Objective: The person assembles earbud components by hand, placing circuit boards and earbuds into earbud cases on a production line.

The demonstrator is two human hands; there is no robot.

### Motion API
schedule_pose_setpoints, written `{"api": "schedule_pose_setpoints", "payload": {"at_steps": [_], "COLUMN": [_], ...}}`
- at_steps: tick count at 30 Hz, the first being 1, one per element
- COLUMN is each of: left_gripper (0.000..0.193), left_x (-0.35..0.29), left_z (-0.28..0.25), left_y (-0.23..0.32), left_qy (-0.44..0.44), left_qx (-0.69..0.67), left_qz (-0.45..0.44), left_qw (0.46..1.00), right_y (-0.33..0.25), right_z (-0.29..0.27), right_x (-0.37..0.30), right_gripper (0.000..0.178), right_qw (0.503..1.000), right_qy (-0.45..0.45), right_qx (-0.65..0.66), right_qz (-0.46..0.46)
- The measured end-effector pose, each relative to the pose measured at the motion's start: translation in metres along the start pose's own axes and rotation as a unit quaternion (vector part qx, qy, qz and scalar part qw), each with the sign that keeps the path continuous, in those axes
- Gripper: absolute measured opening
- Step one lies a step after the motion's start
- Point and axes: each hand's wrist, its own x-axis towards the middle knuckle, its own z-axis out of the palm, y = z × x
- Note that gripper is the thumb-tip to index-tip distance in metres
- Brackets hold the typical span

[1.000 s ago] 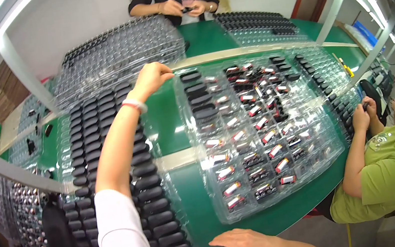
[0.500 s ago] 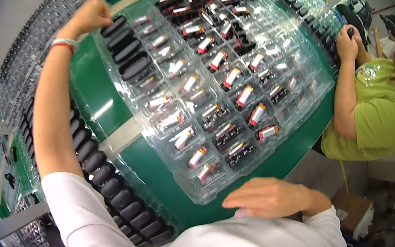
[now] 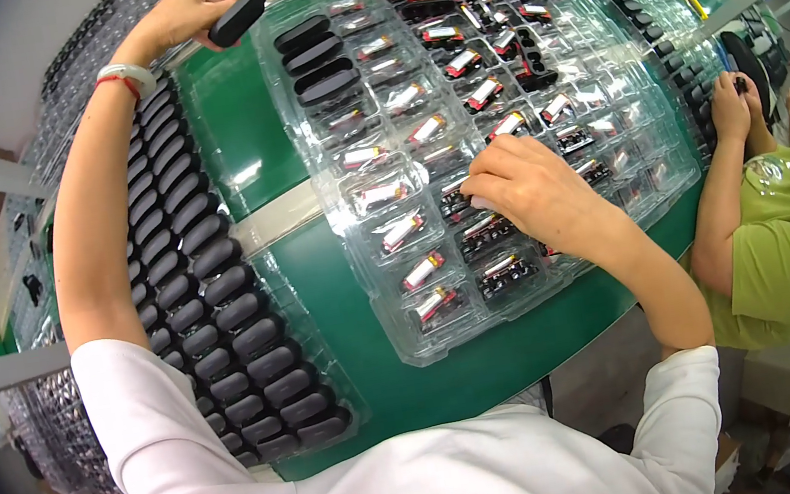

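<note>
My left hand [image 3: 193,13] is closed on one end of a black oblong case shell [image 3: 239,18], lifted above the far left corner of a clear plastic tray [image 3: 380,320]. Below it, three similar black shells [image 3: 325,81] lie in that tray's left column. Over the tray's middle, my right hand [image 3: 539,191] has its fingers bent and thumb drawn in at a compartment with a dark circuit board [image 3: 455,196]. Whatever its fingertips hold, if anything, is hidden. Around it sit silver-and-red battery pieces [image 3: 485,93] and more dark boards [image 3: 506,274].
To my left, another tray holds rows of black rounded cases [image 3: 237,310]. The green table [image 3: 340,285] shows between the trays. At right, a co-worker in a green shirt [image 3: 787,232] handles a small dark thing beside more black pieces [image 3: 694,94].
My left hand has lifted a black shell out of the tray's far left corner. My right hand has moved from near my body forward over the tray. The view has shifted slightly.
</note>
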Motion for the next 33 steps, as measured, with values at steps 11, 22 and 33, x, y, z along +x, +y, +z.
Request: {"api": "schedule_pose_setpoints", "payload": {"at_steps": [11, 22, 33], "left_gripper": [0.041, 0.028, 0.054], "left_x": [-0.126, -0.242, -0.316], "left_z": [0.024, 0.103, 0.191], "left_y": [0.031, 0.099, 0.129], "left_qy": [-0.041, -0.086, -0.145], "left_qx": [-0.139, -0.267, -0.558], "left_qz": [-0.077, -0.251, -0.236], "left_qw": [0.987, 0.927, 0.782], "right_y": [0.004, -0.075, -0.133], "right_z": [-0.002, -0.022, 0.052], "right_x": [-0.001, -0.084, -0.140], "right_gripper": [0.010, 0.021, 0.019], "right_qw": [0.991, 0.603, 0.520], "right_qy": [0.010, -0.058, 0.027], "right_qx": [-0.110, 0.710, 0.701], "right_qz": [-0.079, 0.358, 0.487]}}
